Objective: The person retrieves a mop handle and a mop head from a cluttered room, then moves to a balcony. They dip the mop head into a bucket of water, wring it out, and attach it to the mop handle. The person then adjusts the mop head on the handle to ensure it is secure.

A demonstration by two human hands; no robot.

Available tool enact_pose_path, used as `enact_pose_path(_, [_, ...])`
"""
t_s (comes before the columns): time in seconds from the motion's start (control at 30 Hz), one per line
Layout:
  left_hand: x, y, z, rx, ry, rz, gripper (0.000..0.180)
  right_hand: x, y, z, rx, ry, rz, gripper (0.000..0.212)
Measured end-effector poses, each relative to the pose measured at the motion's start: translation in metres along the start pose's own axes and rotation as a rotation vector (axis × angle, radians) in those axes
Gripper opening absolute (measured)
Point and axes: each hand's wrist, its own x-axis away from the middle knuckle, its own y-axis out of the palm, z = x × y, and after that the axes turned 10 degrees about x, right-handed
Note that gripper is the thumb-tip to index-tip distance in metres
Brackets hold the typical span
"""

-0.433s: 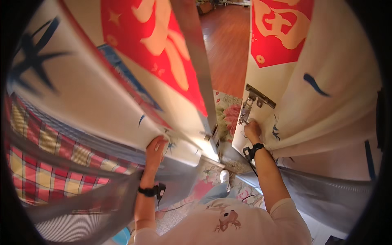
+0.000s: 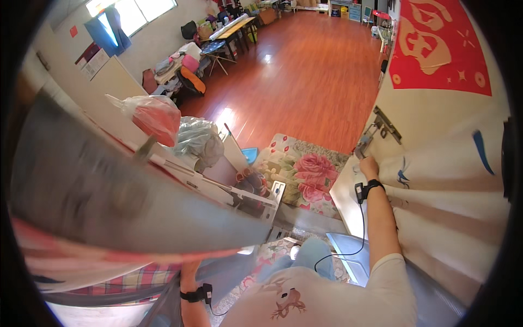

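My right hand [image 2: 369, 167] is closed at the metal handle [image 2: 362, 147] on the right door [image 2: 376, 146], beneath a metal latch plate [image 2: 387, 125]. A pale curtain with blue strokes hangs beside that hand. Over on the left, the left door [image 2: 117, 188] is swung well inward and smeared by motion. My left hand [image 2: 190, 269] is mostly hidden behind that door's lower edge, only its wrist end showing, so its fingers do not show. Both wrists wear black bands with a small device, and a cable runs from the right one.
Beyond the doorway lies a flowered mat [image 2: 311, 175] on a reddish wood floor [image 2: 305, 82]. Plastic bags [image 2: 199, 140] hang by the left door, above shoes [image 2: 251, 180] and a blue dustpan [image 2: 249, 155]. Heaped goods and a table [image 2: 231, 30] line the far left wall.
The left door has swung inward and left, opening the doorway wide and showing the room. My left hand has gone lower, behind it. My right hand stays at the right door's handle.
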Motion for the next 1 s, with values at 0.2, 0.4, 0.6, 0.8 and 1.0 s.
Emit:
enact_pose_path(0.2, [-0.029,0.049,0.024,0.436,-0.692,-0.132,0.011,-0.192,0.020,0.019,-0.118,0.099,0.012,0.037])
enact_pose_path(0.4, [-0.110,0.150,0.099,0.486,-0.953,-0.247,0.011,-0.370,0.014,0.039,-0.064,0.243,-0.018,0.038])
enact_pose_path(0.6, [-0.267,0.274,0.248,0.808,-1.150,-0.379,0.010,-0.546,-0.002,0.072,-0.040,0.359,-0.042,0.042])
enact_pose_path(0.8, [-0.474,0.372,0.382,1.147,-1.043,-0.523,0.010,-0.703,-0.023,0.129,-0.136,0.479,0.013,0.041])
enact_pose_path(1.0, [-0.657,0.425,0.403,1.169,-0.774,-0.521,0.010,-0.796,-0.035,0.141,-0.209,0.530,0.002,0.042])
